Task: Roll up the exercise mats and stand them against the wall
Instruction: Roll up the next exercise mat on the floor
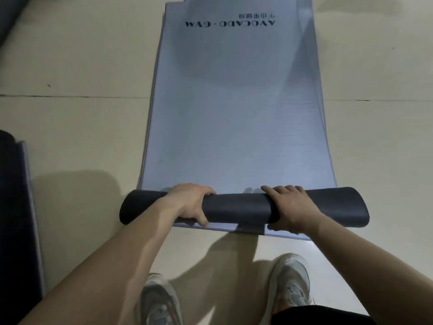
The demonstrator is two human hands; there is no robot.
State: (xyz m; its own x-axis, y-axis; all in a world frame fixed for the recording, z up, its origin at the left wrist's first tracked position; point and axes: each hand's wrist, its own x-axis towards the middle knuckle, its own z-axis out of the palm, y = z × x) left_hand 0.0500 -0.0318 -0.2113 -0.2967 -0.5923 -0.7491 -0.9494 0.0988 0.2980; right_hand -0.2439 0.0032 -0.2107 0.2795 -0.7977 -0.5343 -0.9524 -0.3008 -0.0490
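Two pale shoes (pixel 290 282) stand on the floor (pixel 70 137), just before the grey-blue mat (pixel 234 137). Its near end is wound into a dark roll (pixel 236 207). The left grip (pixel 192 205) and the right grip (pixel 290 207) both hold this roll, with fingers curled over it. Beyond them the mat lies flat on the floor, with printed letters (pixel 230 23) at its far end.

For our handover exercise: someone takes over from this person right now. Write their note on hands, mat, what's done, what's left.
Left hand grips the roll left of centre; right hand grips it right of centre.
Mat: mostly flat on the floor, logo at the far end; a second mat seems to lie beneath.
Done: near end rolled.
Left: roll to the far end, then stand it against the wall, which is not in view.
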